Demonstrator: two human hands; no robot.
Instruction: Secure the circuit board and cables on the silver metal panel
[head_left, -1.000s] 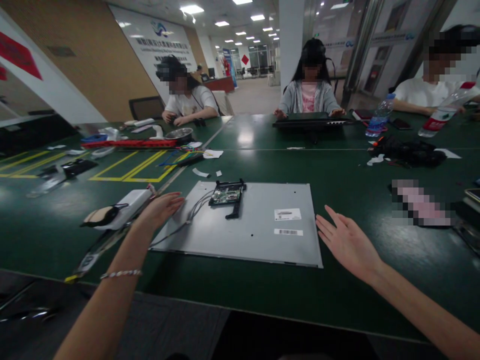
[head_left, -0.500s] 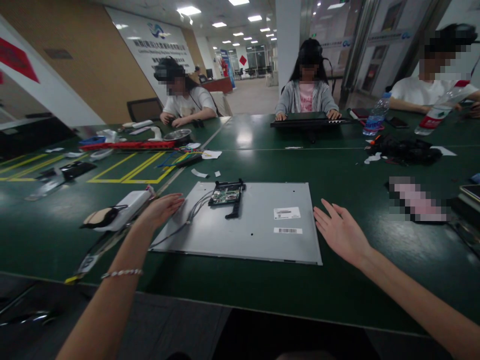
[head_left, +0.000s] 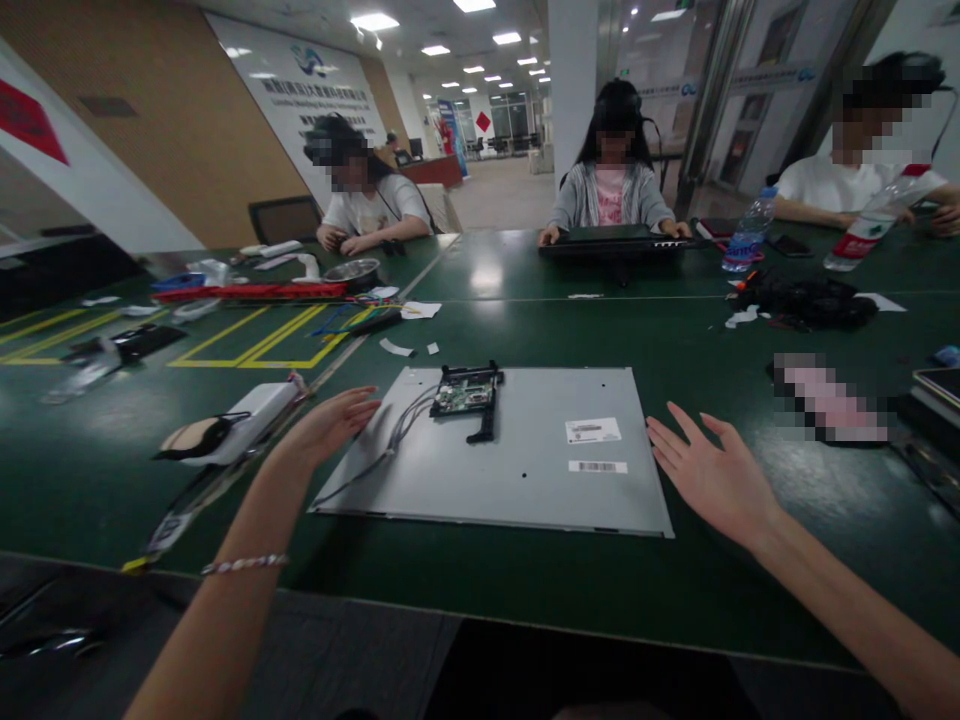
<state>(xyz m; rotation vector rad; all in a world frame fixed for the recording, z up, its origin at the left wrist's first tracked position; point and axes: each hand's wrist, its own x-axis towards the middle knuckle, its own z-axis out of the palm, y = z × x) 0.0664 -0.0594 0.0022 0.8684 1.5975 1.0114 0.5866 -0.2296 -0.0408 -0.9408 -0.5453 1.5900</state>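
Observation:
A flat grey metal panel (head_left: 465, 490) lies on the green table in front of me. On its far left part rests a green circuit board in a black bracket (head_left: 466, 395), with grey cables (head_left: 401, 430) trailing to the panel's near left corner. Two white labels are stuck on its right side, the lower one a barcode label (head_left: 598, 467). My left hand (head_left: 330, 425) is at the panel's left edge, fingers stretched out. Beyond the right edge my right hand (head_left: 709, 470) is open, palm turned inward, fingertips close to the edge. Neither hand grips anything; whether the fingertips touch the panel I cannot tell.
Left of my left hand lies a white box-like device (head_left: 244, 425) with a strap. A pixelated pink object (head_left: 829, 400) lies at right, with a black bundle (head_left: 806, 298) and two bottles farther back. Across the table sit several people; one holds a black keyboard-like object (head_left: 619, 242).
The panel has shifted right and turned slightly, its near right corner now closer to me. Both my hands have moved a little to the right, still open.

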